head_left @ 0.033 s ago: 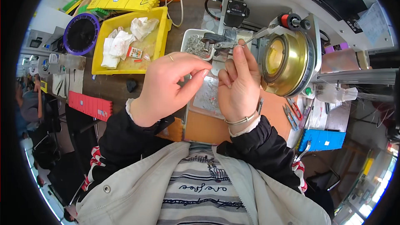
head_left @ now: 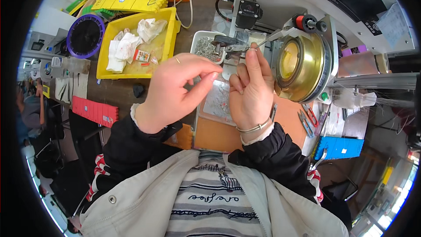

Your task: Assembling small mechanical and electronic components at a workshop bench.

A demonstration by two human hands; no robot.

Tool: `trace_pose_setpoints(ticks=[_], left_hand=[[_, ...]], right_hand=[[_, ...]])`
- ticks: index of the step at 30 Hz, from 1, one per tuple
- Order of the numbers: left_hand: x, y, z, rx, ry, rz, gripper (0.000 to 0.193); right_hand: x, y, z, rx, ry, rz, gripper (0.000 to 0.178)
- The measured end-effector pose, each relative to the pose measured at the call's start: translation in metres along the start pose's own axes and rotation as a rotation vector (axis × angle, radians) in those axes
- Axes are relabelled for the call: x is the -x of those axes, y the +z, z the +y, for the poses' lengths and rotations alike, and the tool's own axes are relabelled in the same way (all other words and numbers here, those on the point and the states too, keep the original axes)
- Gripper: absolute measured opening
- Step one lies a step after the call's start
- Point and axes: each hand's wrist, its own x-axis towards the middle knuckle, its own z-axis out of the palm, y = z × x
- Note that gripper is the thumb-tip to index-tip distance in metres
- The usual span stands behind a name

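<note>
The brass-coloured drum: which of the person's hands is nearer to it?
Right. The right hand is just left of the brass-coloured drum; the left hand is farther left, beyond the right.

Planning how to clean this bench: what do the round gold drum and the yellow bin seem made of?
The gold drum looks like polished metal, possibly brass: warm colour, mirror-like highlights. The yellow bin is probably satin moulded plastic: even-coloured walls, rounded rim.

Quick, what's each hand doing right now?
Left hand: closed in a pinch; whether it holds anything can't be told.
Right hand: also pinched closed, near the metal mechanism; hold unclear.
</note>
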Motion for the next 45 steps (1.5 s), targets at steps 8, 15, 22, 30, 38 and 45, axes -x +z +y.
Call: trace_pose_setpoints(ticks=[8, 15, 22, 30, 38, 45], left_hand=[[-0.034, -0.009, 0.009, -0.094, 0.175, 0.064, 0.024], [-0.053, 0.027, 0.000, -0.356, 0.584, 0.146, 0.032], [-0.044, 0.025, -0.005, -0.177, 0.616, 0.159, 0.026], [-0.027, 0.033, -0.003, -0.076, 0.624, 0.193, 0.027], [-0.009, 0.032, -0.003, -0.178, 0.724, 0.130, 0.030], [-0.001, 0.038, -0.015, -0.104, 0.684, 0.009, 0.033]], right_hand=[[0.013, -0.023, -0.009, -0.079, 0.148, -0.141, 0.012], [0.020, -0.028, -0.015, 0.022, 0.154, -0.254, 0.012], [0.024, -0.022, -0.026, -0.012, 0.262, -0.253, 0.022], [0.014, -0.002, -0.026, -0.035, 0.253, -0.114, 0.022], [0.027, -0.013, -0.019, 0.049, 0.211, -0.118, 0.007], [0.025, -0.029, -0.016, 0.076, 0.205, -0.119, 0.007]])
